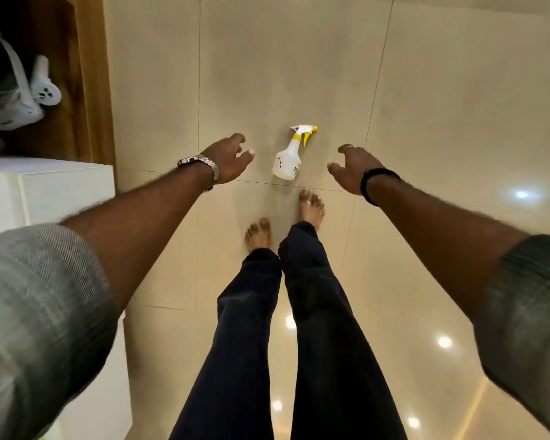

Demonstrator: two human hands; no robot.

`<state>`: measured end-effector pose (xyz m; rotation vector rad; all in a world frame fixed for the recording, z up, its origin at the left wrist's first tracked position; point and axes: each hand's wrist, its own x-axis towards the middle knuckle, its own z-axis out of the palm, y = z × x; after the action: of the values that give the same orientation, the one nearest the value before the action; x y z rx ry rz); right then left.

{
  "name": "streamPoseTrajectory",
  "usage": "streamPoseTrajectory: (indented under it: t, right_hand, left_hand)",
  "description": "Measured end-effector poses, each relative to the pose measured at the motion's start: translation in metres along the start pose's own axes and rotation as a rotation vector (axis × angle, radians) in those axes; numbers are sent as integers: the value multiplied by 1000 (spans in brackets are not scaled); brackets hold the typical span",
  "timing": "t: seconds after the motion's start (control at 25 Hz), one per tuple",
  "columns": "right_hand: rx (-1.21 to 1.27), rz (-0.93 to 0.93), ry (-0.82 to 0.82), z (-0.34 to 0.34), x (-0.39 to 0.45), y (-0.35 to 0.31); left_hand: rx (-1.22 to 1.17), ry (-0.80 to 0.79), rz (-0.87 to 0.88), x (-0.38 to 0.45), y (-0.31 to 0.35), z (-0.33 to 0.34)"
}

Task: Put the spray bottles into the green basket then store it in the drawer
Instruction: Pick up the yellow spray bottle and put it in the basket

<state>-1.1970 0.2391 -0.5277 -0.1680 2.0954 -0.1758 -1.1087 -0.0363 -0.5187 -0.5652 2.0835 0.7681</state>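
Observation:
A white spray bottle (288, 160) with a yellow trigger and nozzle lies on its side on the beige tiled floor, just ahead of my bare feet. My left hand (231, 157) hovers to the left of it, fingers apart, holding nothing. My right hand (354, 168) hangs to the right of the bottle, also empty with loosely curled fingers. Neither hand touches the bottle. No green basket or drawer front is clearly in view.
A wooden shelf unit (89, 84) stands at the left with a white headset and controller (45, 90) inside. A white box-like surface (51, 192) sits below it at the left edge. Glossy floor tiles (458, 106) spread ahead and right.

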Motion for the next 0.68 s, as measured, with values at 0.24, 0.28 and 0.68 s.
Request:
streamPoseTrajectory:
  t: [0.24,0.28,0.68]
  right_hand:
    - [37,47,-138,76,122,21]
    - [54,55,-159,89,137,24]
    - [560,279,-319,180,289,9]
  left_hand:
    - [24,-95,-48,121,-13,81]
    - [18,-106,-61,136,-14,93]
    - [-260,-103,-246,269,-27,194]
